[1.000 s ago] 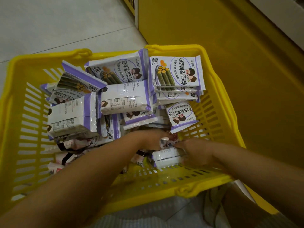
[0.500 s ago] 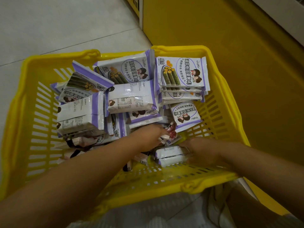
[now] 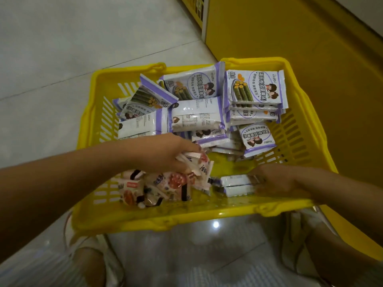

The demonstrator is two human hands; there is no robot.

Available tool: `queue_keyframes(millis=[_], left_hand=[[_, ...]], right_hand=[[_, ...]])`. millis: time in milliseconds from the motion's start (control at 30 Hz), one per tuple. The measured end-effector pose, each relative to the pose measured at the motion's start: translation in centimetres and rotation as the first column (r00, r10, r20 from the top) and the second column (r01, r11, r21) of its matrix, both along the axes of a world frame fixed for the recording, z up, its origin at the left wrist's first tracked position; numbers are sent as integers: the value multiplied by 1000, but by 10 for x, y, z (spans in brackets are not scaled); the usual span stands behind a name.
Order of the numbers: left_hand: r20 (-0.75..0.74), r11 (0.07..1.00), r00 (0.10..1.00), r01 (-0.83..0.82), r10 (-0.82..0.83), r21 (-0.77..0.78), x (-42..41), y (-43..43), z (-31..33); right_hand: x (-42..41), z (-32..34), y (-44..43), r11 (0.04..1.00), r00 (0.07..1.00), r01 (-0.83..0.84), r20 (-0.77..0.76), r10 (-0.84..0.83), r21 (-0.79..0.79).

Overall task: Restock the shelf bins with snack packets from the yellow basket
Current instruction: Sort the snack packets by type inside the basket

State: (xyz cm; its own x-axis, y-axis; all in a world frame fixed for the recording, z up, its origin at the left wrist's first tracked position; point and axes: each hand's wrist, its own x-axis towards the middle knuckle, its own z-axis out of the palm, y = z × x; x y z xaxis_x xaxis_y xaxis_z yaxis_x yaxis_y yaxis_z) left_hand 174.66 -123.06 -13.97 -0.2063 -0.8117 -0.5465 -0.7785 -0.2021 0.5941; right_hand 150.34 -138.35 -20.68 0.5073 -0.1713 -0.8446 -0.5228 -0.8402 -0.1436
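Observation:
The yellow basket sits on the floor below me, holding several white-and-purple snack packets piled toward its far side. A heap of small white-and-red packets lies at the near left. My left hand grips a bunch of these small red-and-white packets, lifted a little above the heap. My right hand holds two flat white packets stacked at the basket's near right corner.
A yellow shelf base rises just behind and to the right of the basket. Grey tiled floor spreads to the left. My knees and pale clothing fill the bottom of the view.
My left hand has risen out of the pile with a bunch of small red-and-white packets. My right hand stays on the two white packets. The view has shifted, baring the heap at the near left.

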Motion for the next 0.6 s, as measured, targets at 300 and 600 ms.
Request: queue_keyframes(millis=[300,600], left_hand=[[368,960,924,-10,-98,281,58,48,3],[849,929,454,354,-272,108,37,74,-43]], right_hand=[[0,-4,0,999,1000,-28,7,28,-29],[0,-3,1,999,999,19,32,-18,-35]])
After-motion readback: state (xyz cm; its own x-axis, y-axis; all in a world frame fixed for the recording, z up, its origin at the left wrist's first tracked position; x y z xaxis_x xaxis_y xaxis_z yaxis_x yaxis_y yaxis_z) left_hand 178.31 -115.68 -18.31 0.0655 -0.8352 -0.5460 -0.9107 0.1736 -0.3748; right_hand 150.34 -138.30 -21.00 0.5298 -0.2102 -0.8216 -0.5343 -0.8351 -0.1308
